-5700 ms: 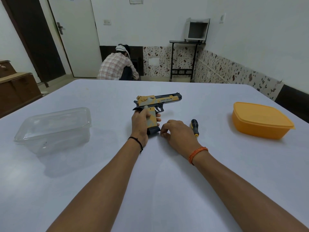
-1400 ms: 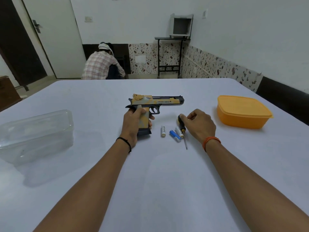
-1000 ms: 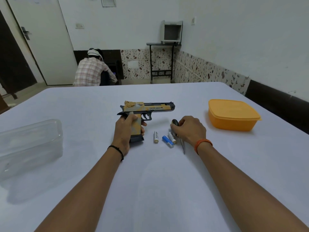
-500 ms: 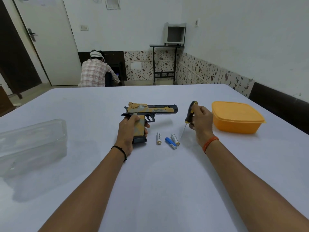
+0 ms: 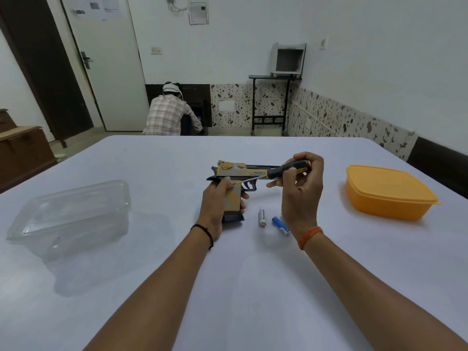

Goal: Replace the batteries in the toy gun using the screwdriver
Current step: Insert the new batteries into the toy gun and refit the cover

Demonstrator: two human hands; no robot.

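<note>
The yellow and black toy gun [image 5: 238, 171] lies on its side on the white table [image 5: 228, 287], barrel pointing right. My left hand [image 5: 217, 201] is closed around its grip, pinning it down. My right hand [image 5: 300, 188] holds the black and yellow screwdriver [image 5: 283, 171] above the gun. The shaft slants down to the left and its tip rests on the upper part of the grip. A white battery [image 5: 262, 217] and a blue battery [image 5: 279, 224] lie on the table right of the grip. A third battery is hidden behind my right wrist.
A clear plastic box [image 5: 71, 216] stands at the left of the table. An orange lidded box [image 5: 387, 192] stands at the right. A person in a checked shirt [image 5: 168, 115] crouches on the floor beyond the far table edge.
My right hand has picked the screwdriver up from beside the batteries, swung it over the gun and brought its tip to the grip. My left hand has stayed on the gun.
</note>
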